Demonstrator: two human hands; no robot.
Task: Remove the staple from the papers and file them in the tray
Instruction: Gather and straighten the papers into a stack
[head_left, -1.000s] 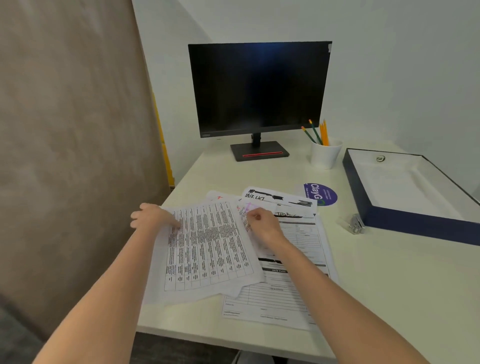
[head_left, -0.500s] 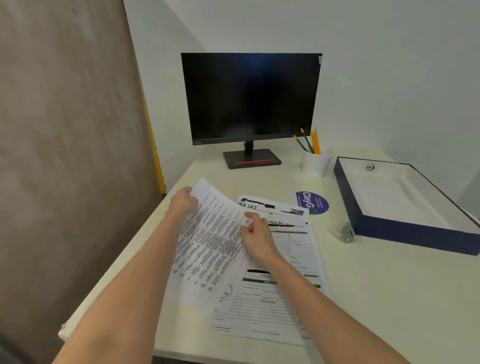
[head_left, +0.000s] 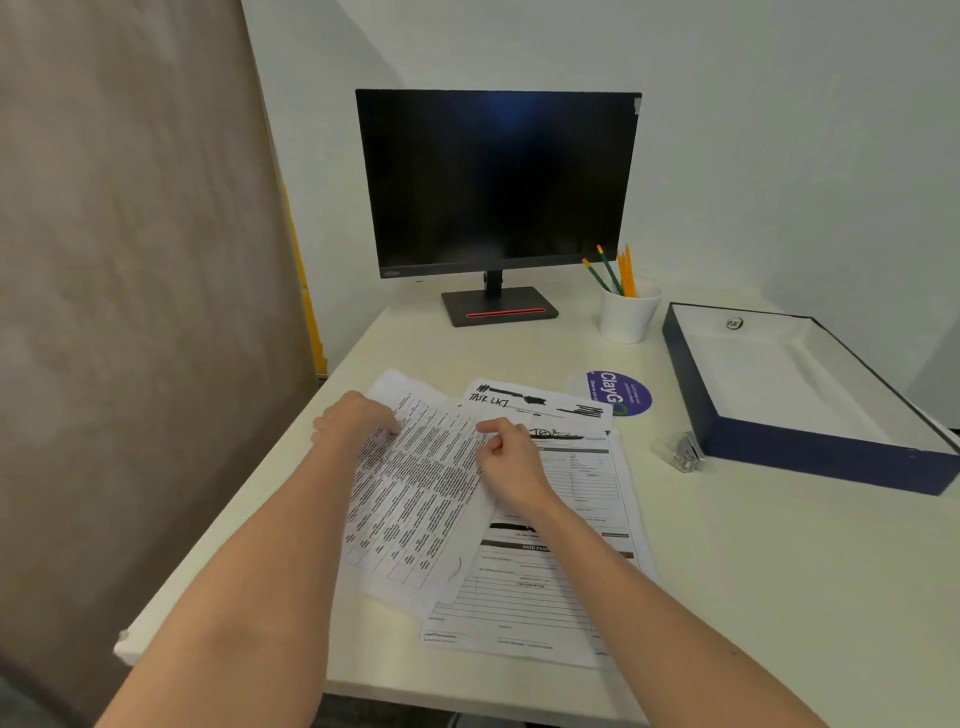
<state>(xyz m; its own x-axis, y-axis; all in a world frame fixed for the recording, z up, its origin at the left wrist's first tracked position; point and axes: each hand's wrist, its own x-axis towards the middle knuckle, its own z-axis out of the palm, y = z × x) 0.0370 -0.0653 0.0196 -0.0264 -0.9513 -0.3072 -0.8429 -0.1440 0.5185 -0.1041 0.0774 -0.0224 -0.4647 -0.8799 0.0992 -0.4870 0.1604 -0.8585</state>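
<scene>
From the head view, the person is sorting the papers (head_left: 410, 493) spread on the worktop (head_left: 753, 571). The left hand (head_left: 356, 421) is pinching the table sheet's far corner; the right hand (head_left: 506, 457) is resting half-curled on the stack, its grip holding nothing I can make out. The staple remover (head_left: 684, 453) is lying untouched beside the empty tray (head_left: 810, 457). Next, I judge, comes reaching for it.
</scene>
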